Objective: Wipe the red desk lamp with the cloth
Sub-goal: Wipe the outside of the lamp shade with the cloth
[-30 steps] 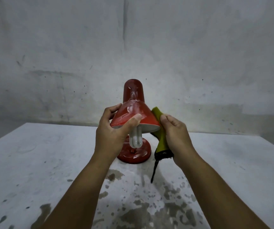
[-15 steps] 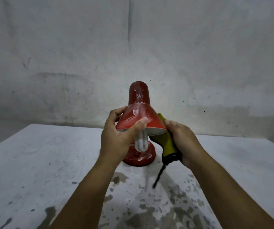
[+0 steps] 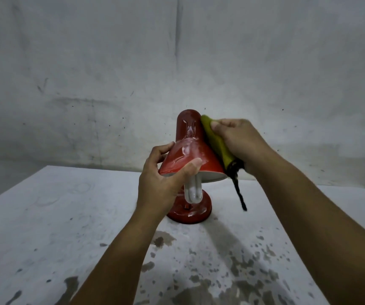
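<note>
Moved since 0.5 s ago: my right hand has carried the cloth up from the rim of the shade to the right side of the lamp's upper cap and cone.

Item 1, right hand: fingers curled round the cloth, pressing it flat against the red desk lamp. Cloth is yellow-green, with a dark frayed end and 1 black strand hanging free below my palm.

Item 2, left hand: grips the lower left of the shade, thumb across the front of the cone near the rim, fingers wrapped behind the left edge.

Item 3, lamp: red, glossy, with pale smears on the cone. Shade tilted toward me; white inner surface shows at the rim. 1 white folded-tube bulb hangs from the shade. Round red base stands on the table, near its middle, partly behind my left wrist.

Item 4, table: white, scuffed, with dark patches and specks toward the near edge.

Item 5, wall: grey, marked, stained.

Writing, brands, labels: none readable on lamp, cloth or bulb.
</note>
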